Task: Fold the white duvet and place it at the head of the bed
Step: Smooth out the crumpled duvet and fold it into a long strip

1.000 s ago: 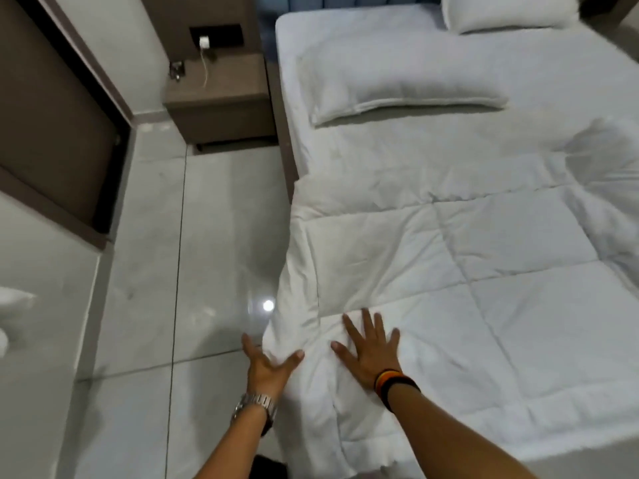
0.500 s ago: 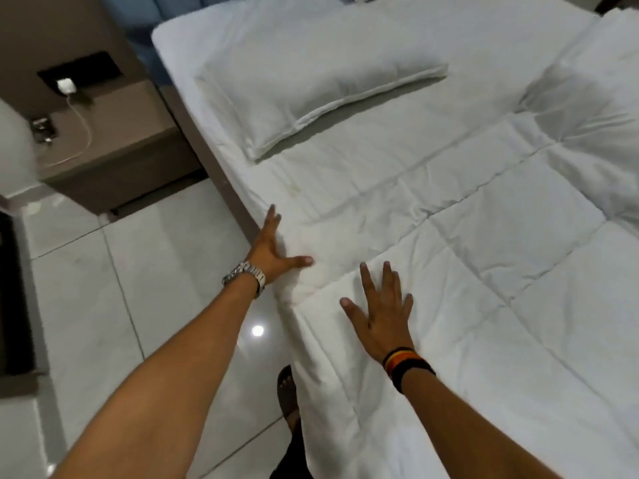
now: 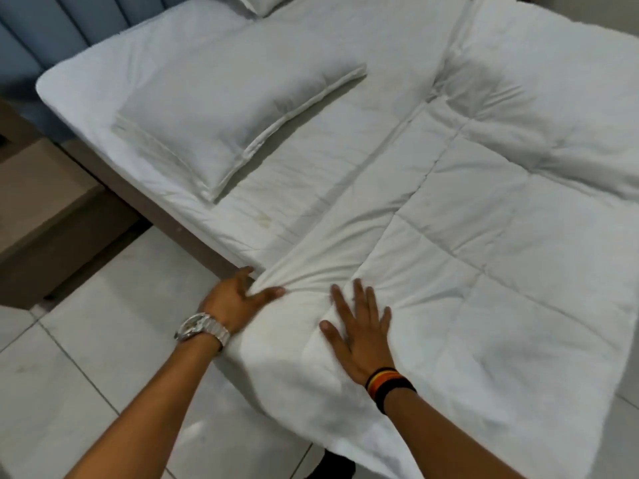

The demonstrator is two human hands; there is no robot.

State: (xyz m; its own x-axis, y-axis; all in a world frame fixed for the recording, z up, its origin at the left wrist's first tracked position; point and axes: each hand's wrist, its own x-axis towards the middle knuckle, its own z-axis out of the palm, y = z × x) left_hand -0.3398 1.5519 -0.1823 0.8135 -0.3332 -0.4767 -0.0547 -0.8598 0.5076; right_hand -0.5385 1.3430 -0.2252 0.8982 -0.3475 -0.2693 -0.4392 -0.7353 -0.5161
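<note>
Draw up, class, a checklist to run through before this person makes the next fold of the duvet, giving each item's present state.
1. Left hand has hold of the duvet corner: ok, cloth is bunched between thumb and fingers.
2. Right hand flat on the duvet to steady it: ok.
3. Duvet lies smooth: not ok, creases fan out from the gripped corner.
4. Duvet wholly on the bed: not ok, its near edge hangs over the side.
5. Head of the bed free: not ok, a pillow lies there.
6. Far duvet corner squared: cannot tell, out of view.
</note>
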